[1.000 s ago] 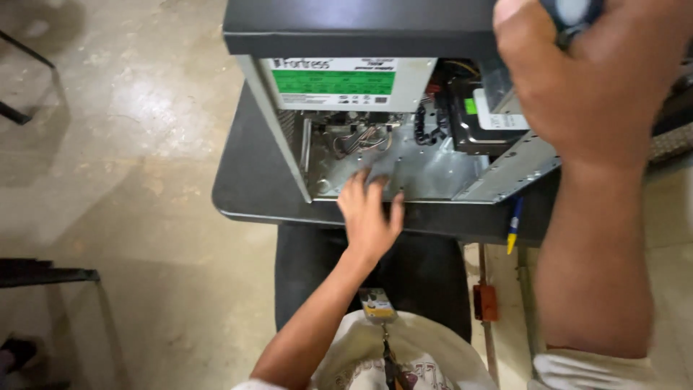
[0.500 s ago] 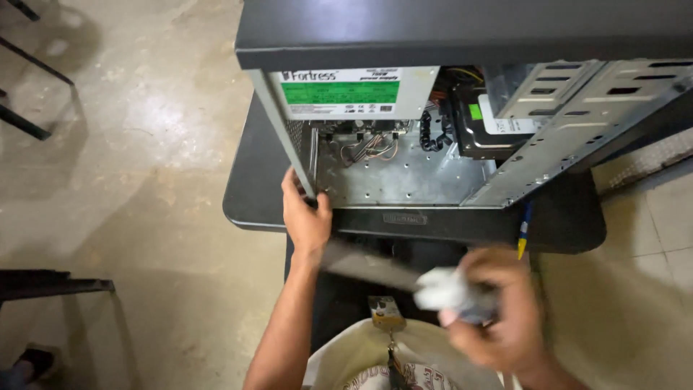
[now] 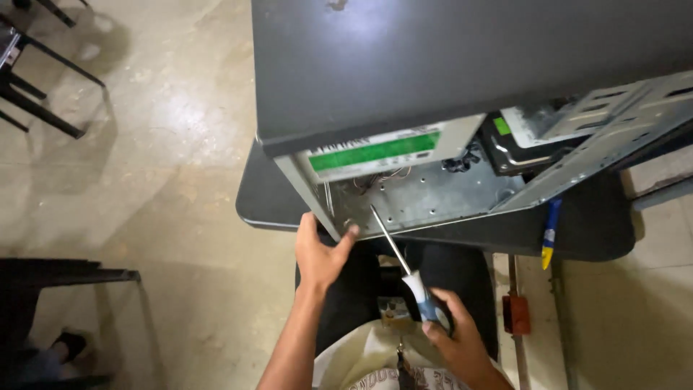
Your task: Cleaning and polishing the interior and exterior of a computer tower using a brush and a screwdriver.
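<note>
An open computer case [image 3: 462, 79] lies on a dark table [image 3: 267, 198], its metal interior facing me. A power supply with a green label [image 3: 375, 153] sits at the left inside; a hard drive [image 3: 516, 144] is to the right. My left hand [image 3: 320, 253] grips the case's lower left corner, thumb on the inner edge. My right hand [image 3: 451, 339] holds a screwdriver [image 3: 404, 267] by its white and blue handle. The shaft points up and left into the case floor, with the tip close to my left thumb.
A blue and yellow tool [image 3: 550, 224] sticks out over the table edge at right. An orange object [image 3: 515, 315] lies on the floor below. Dark chair legs [image 3: 43, 108] stand at upper left, a dark frame [image 3: 65, 278] at lower left. The floor is bare concrete.
My right hand dropped from above the case to near my lap and now aims the screwdriver into the case. My left hand slid from the case floor to its left corner. The view moved closer.
</note>
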